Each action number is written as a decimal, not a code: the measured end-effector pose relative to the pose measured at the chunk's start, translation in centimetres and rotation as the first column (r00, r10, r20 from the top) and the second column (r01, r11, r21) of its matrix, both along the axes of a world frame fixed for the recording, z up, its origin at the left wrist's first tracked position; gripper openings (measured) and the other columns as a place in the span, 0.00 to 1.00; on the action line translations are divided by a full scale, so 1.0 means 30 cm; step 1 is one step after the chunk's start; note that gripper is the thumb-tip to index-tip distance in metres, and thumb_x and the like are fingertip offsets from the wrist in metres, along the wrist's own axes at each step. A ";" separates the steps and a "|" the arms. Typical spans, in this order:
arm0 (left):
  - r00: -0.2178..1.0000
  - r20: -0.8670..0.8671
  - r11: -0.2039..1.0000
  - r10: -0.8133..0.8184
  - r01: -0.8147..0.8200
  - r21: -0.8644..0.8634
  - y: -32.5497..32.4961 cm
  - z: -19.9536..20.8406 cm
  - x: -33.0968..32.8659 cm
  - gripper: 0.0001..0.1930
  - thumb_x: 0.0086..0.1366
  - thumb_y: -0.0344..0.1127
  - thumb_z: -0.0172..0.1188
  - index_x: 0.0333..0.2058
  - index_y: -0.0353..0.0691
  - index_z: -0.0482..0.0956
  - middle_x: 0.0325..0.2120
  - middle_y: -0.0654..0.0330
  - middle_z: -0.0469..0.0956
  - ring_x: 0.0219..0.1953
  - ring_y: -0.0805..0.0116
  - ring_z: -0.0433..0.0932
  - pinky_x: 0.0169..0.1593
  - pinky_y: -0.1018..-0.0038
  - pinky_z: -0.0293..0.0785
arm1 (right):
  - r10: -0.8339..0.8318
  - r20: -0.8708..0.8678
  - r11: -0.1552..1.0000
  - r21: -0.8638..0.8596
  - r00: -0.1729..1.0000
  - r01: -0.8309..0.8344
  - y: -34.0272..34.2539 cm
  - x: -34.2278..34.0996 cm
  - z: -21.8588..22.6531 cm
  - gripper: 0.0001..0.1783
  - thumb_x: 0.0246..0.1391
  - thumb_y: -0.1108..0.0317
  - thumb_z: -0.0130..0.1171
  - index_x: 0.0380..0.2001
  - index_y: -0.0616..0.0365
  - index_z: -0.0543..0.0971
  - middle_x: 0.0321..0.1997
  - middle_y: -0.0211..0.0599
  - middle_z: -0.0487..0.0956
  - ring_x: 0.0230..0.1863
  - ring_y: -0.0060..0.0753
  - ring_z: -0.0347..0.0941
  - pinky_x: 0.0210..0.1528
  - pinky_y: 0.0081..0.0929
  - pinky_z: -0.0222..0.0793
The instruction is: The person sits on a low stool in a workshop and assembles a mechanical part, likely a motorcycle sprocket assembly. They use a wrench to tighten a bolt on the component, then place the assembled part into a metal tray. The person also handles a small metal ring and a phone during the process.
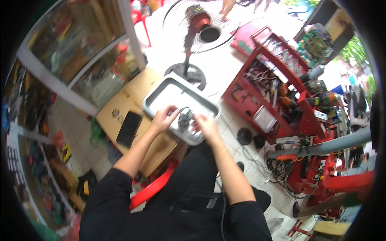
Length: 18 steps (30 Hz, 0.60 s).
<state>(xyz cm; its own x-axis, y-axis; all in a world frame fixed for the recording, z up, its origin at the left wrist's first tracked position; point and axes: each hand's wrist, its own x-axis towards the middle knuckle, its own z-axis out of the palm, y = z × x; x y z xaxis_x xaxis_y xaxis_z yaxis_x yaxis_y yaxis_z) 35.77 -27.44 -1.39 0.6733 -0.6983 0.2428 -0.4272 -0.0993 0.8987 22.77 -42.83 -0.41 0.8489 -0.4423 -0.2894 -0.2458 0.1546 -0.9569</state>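
Observation:
A small dark grey metal part [185,115], rounded and irregular, is over the near half of a grey rectangular tray [149,105] with a pale inside. My right hand [206,126] has its fingers curled and closed against the part's right side. Just left of the part is my left hand [163,119], thumb and fingers drawn together in a pinch. Whatever may be between those fingertips is too small and blurred to make out. What kind of part it is, I cannot tell.
The tray rests partly on a cardboard box [140,86], where a black phone [129,128] lies. A standing fan [200,26] is beyond. To the right stands a red tool cart [237,94] full of tools; a red stool [155,188] is near my legs. Glass-doored shelves [78,82] line the left.

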 end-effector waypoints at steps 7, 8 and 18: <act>0.955 -0.287 0.995 -0.068 0.043 -0.095 -0.031 -0.003 0.009 0.09 0.62 0.31 0.50 0.39 0.33 0.73 0.25 0.65 0.74 0.27 0.80 0.70 0.33 0.82 0.68 | 0.017 0.047 0.979 0.202 0.999 -0.026 -0.006 0.011 0.030 0.10 0.55 0.65 0.52 0.31 0.62 0.72 0.25 0.35 0.76 0.22 0.25 0.74 0.24 0.18 0.68; 0.958 -0.275 0.995 -0.081 0.060 -0.082 -0.035 -0.004 0.015 0.09 0.62 0.31 0.50 0.38 0.33 0.73 0.25 0.65 0.74 0.28 0.80 0.70 0.34 0.82 0.68 | 0.001 0.054 0.984 0.177 0.999 -0.011 -0.007 0.011 0.038 0.09 0.54 0.67 0.52 0.32 0.63 0.71 0.25 0.35 0.76 0.22 0.25 0.74 0.24 0.18 0.67; 0.979 -0.205 0.985 -0.022 0.057 0.165 -0.023 -0.007 0.045 0.17 0.65 0.44 0.46 0.27 0.35 0.73 0.17 0.63 0.72 0.23 0.76 0.70 0.29 0.78 0.65 | -0.001 0.235 0.997 -0.070 0.972 0.018 -0.003 0.023 -0.001 0.08 0.47 0.76 0.52 0.33 0.63 0.70 0.30 0.32 0.74 0.28 0.20 0.71 0.31 0.17 0.67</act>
<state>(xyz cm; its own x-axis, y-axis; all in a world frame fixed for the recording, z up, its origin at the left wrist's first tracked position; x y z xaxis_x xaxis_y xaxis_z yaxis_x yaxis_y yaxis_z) 37.11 -28.14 -1.59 0.6674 -0.7445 -0.0186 -0.2456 -0.2437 0.9382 23.45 -42.93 -0.45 0.8848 -0.4632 -0.0501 -0.0118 0.0852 -0.9963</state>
